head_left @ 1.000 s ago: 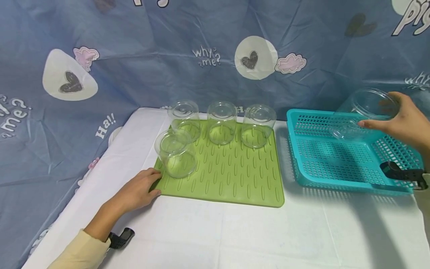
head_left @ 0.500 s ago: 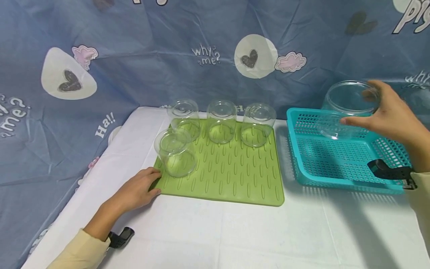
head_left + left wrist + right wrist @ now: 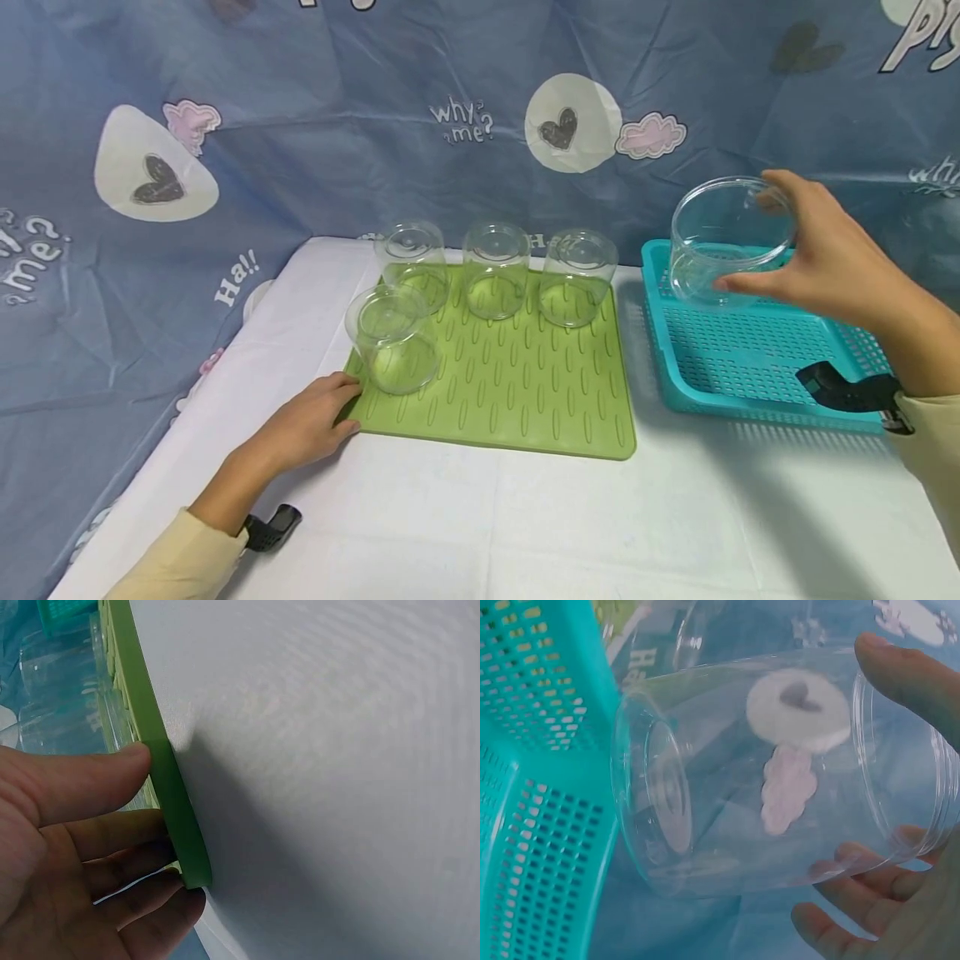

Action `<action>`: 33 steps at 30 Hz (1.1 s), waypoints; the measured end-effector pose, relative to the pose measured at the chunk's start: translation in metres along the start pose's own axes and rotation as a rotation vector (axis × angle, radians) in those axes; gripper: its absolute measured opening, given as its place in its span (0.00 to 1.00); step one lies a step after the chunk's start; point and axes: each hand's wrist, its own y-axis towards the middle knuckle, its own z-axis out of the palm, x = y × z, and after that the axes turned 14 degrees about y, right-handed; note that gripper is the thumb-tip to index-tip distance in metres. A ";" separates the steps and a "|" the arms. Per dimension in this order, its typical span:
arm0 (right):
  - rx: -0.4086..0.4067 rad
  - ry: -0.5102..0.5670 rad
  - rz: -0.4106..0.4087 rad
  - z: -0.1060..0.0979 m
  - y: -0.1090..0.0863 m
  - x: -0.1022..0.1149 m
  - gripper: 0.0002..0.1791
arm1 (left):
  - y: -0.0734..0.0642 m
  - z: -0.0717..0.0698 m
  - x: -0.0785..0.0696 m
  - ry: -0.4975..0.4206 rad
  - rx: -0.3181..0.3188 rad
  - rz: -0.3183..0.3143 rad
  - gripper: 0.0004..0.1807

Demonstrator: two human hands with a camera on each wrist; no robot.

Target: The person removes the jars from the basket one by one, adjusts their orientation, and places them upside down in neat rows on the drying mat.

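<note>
My right hand [image 3: 832,254] grips a clear plastic jar [image 3: 697,225] near its rim, with the thumb on one side and fingers on the other. In the head view the jar is held over the left back part of the turquoise basket [image 3: 750,350]. The right wrist view shows the jar's ridged rim by the hand and its round base [image 3: 671,787] away from it. My left hand [image 3: 307,425] holds the front left corner of a green ribbed mat [image 3: 495,392], thumb [image 3: 112,776] against its edge. Several clear jars stand on the mat: three along the back, another front left [image 3: 397,350].
The basket has perforated walls and stands right of the mat on a white-covered table [image 3: 525,517]. A blue printed cloth [image 3: 337,150] hangs behind the table and along its left side. Each wrist wears a black device [image 3: 273,529].
My right hand has carried the jar left across the basket and turned its opening more toward the head camera. The left hand, the mat and the jars on it have stayed put.
</note>
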 end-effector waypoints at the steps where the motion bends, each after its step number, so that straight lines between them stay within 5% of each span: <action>1: 0.009 -0.002 -0.007 0.001 -0.001 0.003 0.68 | 0.001 0.000 0.000 -0.003 0.002 0.000 0.26; 11: 0.090 -0.091 -0.068 0.017 -0.006 0.037 0.69 | 0.002 0.000 -0.002 -0.011 0.011 -0.010 0.26; 20: 0.176 -0.047 -0.199 0.034 -0.007 0.058 0.68 | 0.002 -0.001 -0.004 -0.010 0.012 -0.017 0.26; 33: 0.243 -0.106 -0.267 0.062 -0.009 0.079 0.63 | 0.001 -0.002 -0.004 -0.010 0.014 -0.023 0.26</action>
